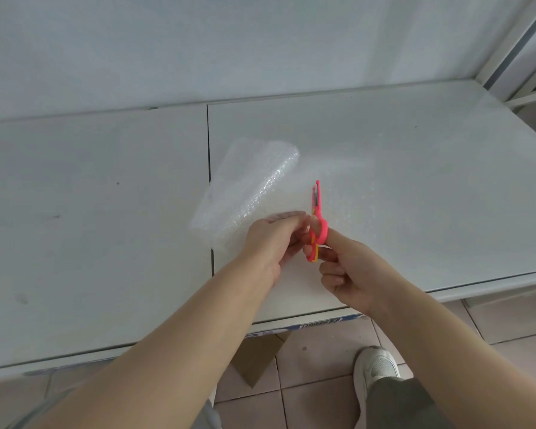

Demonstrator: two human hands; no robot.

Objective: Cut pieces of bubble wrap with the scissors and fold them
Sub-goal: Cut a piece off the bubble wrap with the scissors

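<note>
- Two hands meet mid-frame over a white worktop (415, 181), just above its near edge.
- Clear bubble wrap sheet (254, 187): lies flat on the worktop w/ its left part folded or rolled over into a thicker, whiter band running diagonally; the right part is thin and nearly see-through. It sits just right of the seam btwn the two worktop panels.
- Pink plastic scissors (317, 218), orange inside the handles: held upright-ish, tip pointing away from the person, blades look closed. They're above the sheet's near edge, btwn the two hands.
- Left hand (270, 243): palm turned in, fingers (287, 216) curled and pinching the sheet's near edge right beside the scissors; fingertips show through the film.
- Right hand (350, 274): thumb through the pink loop, other fingers curled by the lower handle, gripping the scissors.
- Both forearms are bare, coming in from the bottom corners.
- Below: tiled floor (322, 366), white shoe (375, 370), brown cardboard scrap (257, 360).
</note>
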